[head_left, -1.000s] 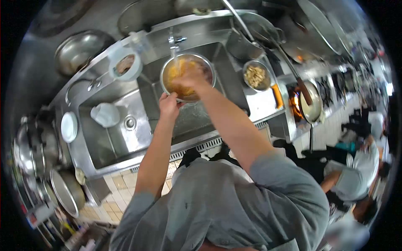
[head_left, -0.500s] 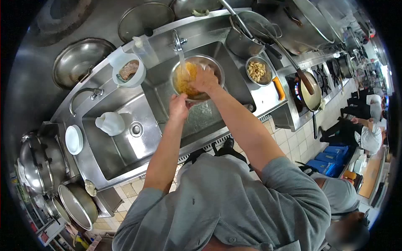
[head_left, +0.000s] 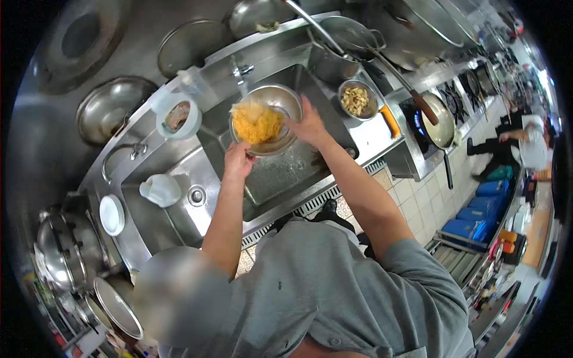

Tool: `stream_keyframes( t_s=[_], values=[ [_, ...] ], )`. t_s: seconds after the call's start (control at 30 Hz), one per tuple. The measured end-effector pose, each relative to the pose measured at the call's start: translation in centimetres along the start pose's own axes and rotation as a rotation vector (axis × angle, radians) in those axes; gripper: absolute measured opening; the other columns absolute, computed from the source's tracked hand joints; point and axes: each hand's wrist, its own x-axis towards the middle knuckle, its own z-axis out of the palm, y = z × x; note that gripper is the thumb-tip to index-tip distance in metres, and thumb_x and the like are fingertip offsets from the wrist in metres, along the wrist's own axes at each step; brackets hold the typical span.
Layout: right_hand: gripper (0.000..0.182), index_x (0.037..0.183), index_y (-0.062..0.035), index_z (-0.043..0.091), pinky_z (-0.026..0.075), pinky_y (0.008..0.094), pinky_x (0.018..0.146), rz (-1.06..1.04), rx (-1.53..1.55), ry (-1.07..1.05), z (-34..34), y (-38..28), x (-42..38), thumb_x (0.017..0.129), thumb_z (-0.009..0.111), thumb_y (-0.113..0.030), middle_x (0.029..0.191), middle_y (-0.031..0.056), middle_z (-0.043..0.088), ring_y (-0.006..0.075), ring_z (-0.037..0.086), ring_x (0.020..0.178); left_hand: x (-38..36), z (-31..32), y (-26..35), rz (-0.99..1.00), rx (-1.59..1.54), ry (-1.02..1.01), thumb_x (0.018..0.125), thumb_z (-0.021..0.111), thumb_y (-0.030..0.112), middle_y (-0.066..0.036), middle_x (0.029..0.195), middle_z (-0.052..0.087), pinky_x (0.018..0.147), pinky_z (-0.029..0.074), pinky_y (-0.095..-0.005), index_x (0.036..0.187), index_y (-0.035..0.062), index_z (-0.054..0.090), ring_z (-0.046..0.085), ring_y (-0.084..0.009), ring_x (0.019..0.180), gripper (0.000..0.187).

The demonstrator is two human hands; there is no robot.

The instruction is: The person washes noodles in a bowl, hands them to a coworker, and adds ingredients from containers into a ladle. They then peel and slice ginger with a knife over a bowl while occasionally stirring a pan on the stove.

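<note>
A round metal bowl is held above the right-hand sink basin, below the tap. Yellow-orange shredded food lies in it, and water falls from the tap onto it. My left hand grips the bowl's lower left rim, thumb on top. My right hand is at the bowl's right side with its fingers spread, fingertips beside the food; nothing shows in its palm.
A white container with meat stands behind the sink. On the right are a bowl of cut pieces, an orange-handled tool and a pan over a lit burner. Another person stands far right.
My right hand has moved out of the food to the bowl's right side, and its fingers have spread. A blurred round shape now appears at the lower left.
</note>
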Motion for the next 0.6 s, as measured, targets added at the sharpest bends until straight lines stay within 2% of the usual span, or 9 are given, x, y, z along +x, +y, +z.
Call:
stream_keyframes(
  t_s=[0.07,0.1,0.2,0.27,0.3,0.47,0.53,0.57,0.6],
  values=[
    [0.055,0.143,-0.0042,0.05,0.061,0.04,0.072,0.523,0.663,-0.258,-2.5,0.2,-1.8,0.093,0.067,-0.019,0.11,0.019,0.069,0.0331,0.07,0.104,-1.7,1.8,1.4,-0.028,0.14,-0.034,0.088,0.061,0.004,-0.012,0.105,0.064,0.057,0.054,-0.0407,0.118,0.0104,0.051,0.067,-0.0266,0.082,0.032],
    [0.052,0.142,-0.0033,0.05,0.06,0.0379,0.065,0.521,0.698,-0.276,-2.3,1.6,-2.6,0.093,0.066,-0.017,0.107,0.017,0.069,0.029,0.071,0.096,-2.2,2.9,3.5,-0.084,0.345,-0.163,0.092,0.062,0.011,-0.011,0.102,0.064,0.057,0.054,-0.0386,0.119,0.0094,0.054,0.065,-0.0226,0.079,0.028],
    [0.048,0.139,-0.0026,0.052,0.059,0.0353,0.057,0.497,0.788,-0.26,-3.3,2.9,-5.3,0.094,0.063,-0.014,0.101,0.0146,0.07,0.0236,0.071,0.08,4.5,5.3,6.1,0.261,0.786,-0.022,0.1,0.06,0.024,-0.009,0.102,0.066,0.054,0.054,-0.0341,0.117,0.0055,0.06,0.064,-0.0152,0.082,0.025],
    [0.046,0.138,-0.0027,0.053,0.058,0.0348,0.056,0.483,0.832,-0.203,-4.2,4.1,-7.5,0.094,0.061,-0.012,0.099,0.0142,0.07,0.0224,0.07,0.072,10.0,7.8,8.8,0.769,1.452,-0.184,0.1,0.058,0.023,-0.018,0.121,0.069,0.088,0.056,-0.043,0.124,0.0034,0.063,0.068,-0.034,0.106,0.032],
    [0.045,0.137,-0.0043,0.054,0.059,0.0346,0.059,0.573,0.767,-0.173,-4.3,5.5,-8.7,0.092,0.058,-0.008,0.1,0.0121,0.07,0.0214,0.07,0.076,11.8,9.5,9.4,0.883,1.699,-0.205,0.099,0.056,0.025,-0.022,0.147,0.052,0.112,0.043,-0.0415,0.141,0.0062,0.054,0.052,-0.0386,0.134,0.046],
    [0.049,0.139,-0.0024,0.052,0.059,0.0345,0.061,0.751,0.693,0.011,-8.8,7.6,-13.6,0.09,0.057,-0.003,0.102,0.0146,0.069,0.0219,0.069,0.075,22.1,8.6,8.5,1.04,2.227,-0.2,0.094,0.064,0.025,-0.022,0.165,0.02,0.122,0.029,-0.0438,0.157,-0.004,0.022,0.03,-0.0367,0.149,0.081],
    [0.05,0.14,-0.0032,0.051,0.061,0.0358,0.063,0.827,0.705,0.052,-10.8,8.9,-15.1,0.089,0.056,-0.002,0.106,0.0164,0.069,0.0233,0.071,0.08,20.2,11.1,8.0,1.001,2.183,-0.119,0.088,0.073,0.028,-0.027,0.163,0.021,0.123,0.026,-0.0439,0.157,-0.0051,0.015,0.026,-0.0374,0.15,0.096],
    [0.051,0.14,-0.0033,0.051,0.061,0.036,0.064,0.852,0.74,0.081,-11.7,8.7,-15.7,0.089,0.056,-0.001,0.106,0.0162,0.069,0.0233,0.071,0.081,21.3,11.9,8.5,0.727,2.071,-0.194,0.083,0.079,0.03,-0.028,0.16,0.025,0.123,0.027,-0.044,0.157,-0.005,0.014,0.029,-0.0368,0.149,0.105],
    [0.052,0.14,-0.0034,0.05,0.062,0.0363,0.065,0.877,0.772,0.114,-12.4,8.6,-16.6,0.089,0.056,-0.001,0.105,0.0161,0.069,0.0233,0.071,0.082,23.2,11.3,8.5,0.855,2.09,-0.164,0.079,0.082,0.03,-0.028,0.159,0.03,0.119,0.034,-0.0449,0.158,-0.0013,0.015,0.037,-0.0386,0.145,0.108]
  ],
)
